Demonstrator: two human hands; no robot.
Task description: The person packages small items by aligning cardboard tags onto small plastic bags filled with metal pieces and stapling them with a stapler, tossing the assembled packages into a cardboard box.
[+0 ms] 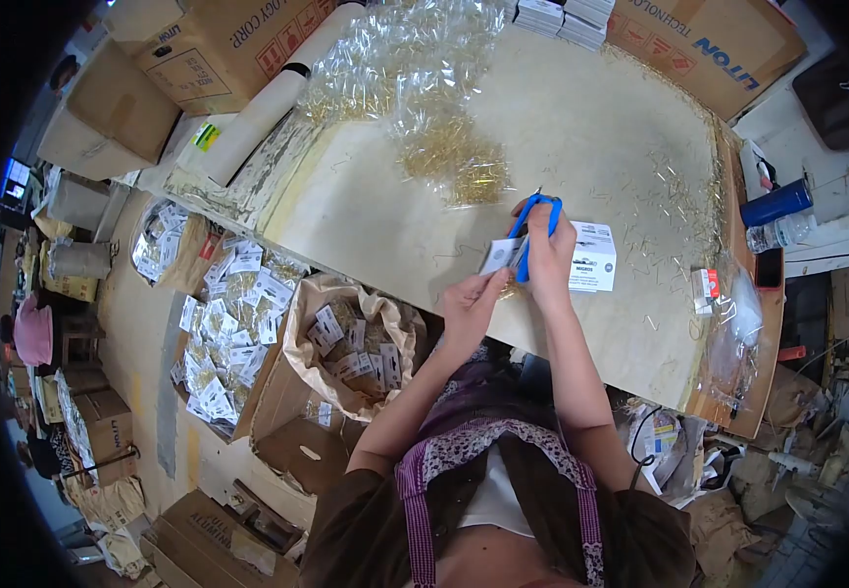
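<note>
Apparently blue pliers [556, 210], clasped in right grip [548, 251], white card [499, 255], pinched by left grip [471, 306]

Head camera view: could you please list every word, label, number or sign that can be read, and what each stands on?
"LITON": upper-right box.
"TECHNOLO...", partly legible: same upper-right box.
"...OLOGY CORP.", partly legible: upper-left box.
"LITON", small: same upper-left box.
"ALUMIN...", partly legible: lower-left box.
Too small or blurred to read: print on the held card, the flat card, the red-and-white box, and remaining box print.
</note>
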